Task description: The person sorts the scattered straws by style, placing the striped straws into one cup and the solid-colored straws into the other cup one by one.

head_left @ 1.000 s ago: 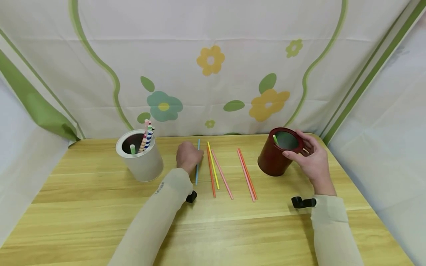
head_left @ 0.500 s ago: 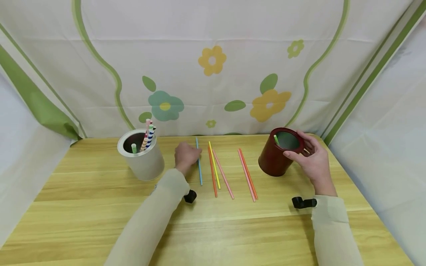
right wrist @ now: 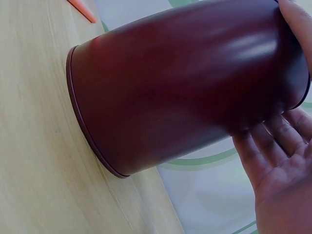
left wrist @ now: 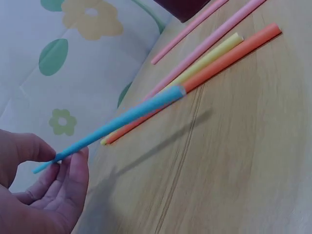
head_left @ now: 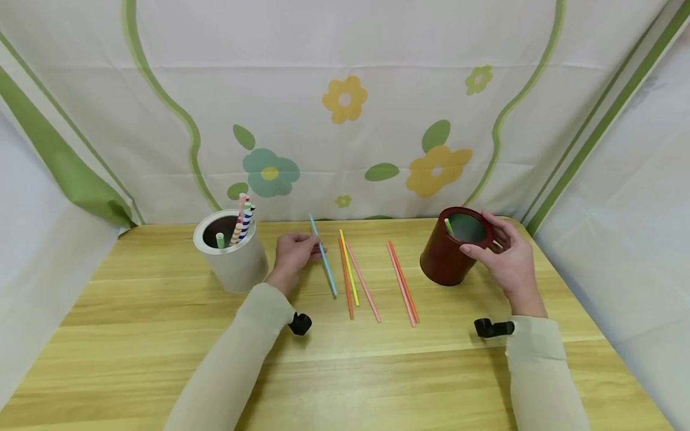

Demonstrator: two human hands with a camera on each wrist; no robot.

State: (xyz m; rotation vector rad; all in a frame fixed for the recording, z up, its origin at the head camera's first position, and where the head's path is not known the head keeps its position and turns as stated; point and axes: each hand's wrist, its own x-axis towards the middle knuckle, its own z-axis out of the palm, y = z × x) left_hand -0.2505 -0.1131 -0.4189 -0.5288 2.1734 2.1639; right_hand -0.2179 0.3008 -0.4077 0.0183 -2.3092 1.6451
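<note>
Inside the red can (head_left: 446, 257), green straw (head_left: 448, 226) seems part-hidden.

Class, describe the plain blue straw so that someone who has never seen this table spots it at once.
On the wooden table, look between the white pot and the dark red pot. There, the person's left hand pinches the plain blue straw. Unlike the orange, yellow and pink straws lying nearby, it is held off the wood.
</note>
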